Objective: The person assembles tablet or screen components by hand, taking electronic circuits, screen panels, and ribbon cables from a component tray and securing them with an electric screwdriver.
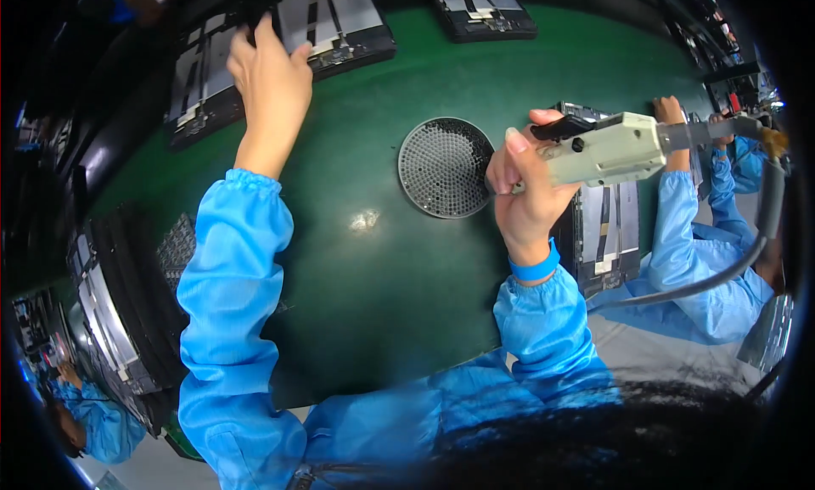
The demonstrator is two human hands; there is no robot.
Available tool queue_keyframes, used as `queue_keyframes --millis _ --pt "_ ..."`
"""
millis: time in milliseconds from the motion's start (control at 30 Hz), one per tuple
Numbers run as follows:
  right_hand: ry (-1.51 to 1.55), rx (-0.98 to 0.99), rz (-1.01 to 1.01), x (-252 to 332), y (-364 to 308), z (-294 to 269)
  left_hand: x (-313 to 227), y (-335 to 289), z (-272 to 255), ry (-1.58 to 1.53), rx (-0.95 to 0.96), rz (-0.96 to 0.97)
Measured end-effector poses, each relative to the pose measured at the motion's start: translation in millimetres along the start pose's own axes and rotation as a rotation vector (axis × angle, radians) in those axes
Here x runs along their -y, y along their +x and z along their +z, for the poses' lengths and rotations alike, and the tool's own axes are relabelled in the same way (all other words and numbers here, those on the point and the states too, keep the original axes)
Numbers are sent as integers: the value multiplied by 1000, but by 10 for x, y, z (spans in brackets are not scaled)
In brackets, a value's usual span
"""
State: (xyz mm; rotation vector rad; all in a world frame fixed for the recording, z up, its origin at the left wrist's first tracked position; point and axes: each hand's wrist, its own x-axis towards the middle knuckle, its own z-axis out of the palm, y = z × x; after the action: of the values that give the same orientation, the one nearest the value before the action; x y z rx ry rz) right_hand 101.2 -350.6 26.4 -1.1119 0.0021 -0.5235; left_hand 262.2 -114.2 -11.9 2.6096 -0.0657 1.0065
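My left hand (273,87) reaches to the far left, over the near edges of two flat black-framed devices (346,57). Its fingers are spread apart, and no object shows in them; the fingertips are partly lost against the dark parts. In my right hand (535,189) is a pale electric screwdriver (607,149) with a black lever, its cable end pointing right. My fingers wrap its front part and hide the bit. Just left of that hand sits a round perforated screw tray (437,172), with small dark screws gathered toward its right and upper side.
A green table (373,295) carries everything. Another device (486,11) lies at the far edge, and more devices (611,227) lie at the right under the screwdriver. Stacked panels (127,312) stand at left. A grey cable (722,274) loops at right, near a co-worker's blue sleeve (677,227).
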Motion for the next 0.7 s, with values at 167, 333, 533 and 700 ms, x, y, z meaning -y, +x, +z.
queue_keyframes --millis 167,333,533,700 --pt "-118 12 -42 -44 -28 34 -917 113 -58 -681 352 198" --pt "-124 24 -57 -32 27 -5 -1156 87 596 -44 321 308" --pt "-49 40 -42 -68 44 -36 -1187 234 797 -730 7 71" --pt "-167 65 -79 -235 15 -122 -1356 601 665 -1709 313 -1098"
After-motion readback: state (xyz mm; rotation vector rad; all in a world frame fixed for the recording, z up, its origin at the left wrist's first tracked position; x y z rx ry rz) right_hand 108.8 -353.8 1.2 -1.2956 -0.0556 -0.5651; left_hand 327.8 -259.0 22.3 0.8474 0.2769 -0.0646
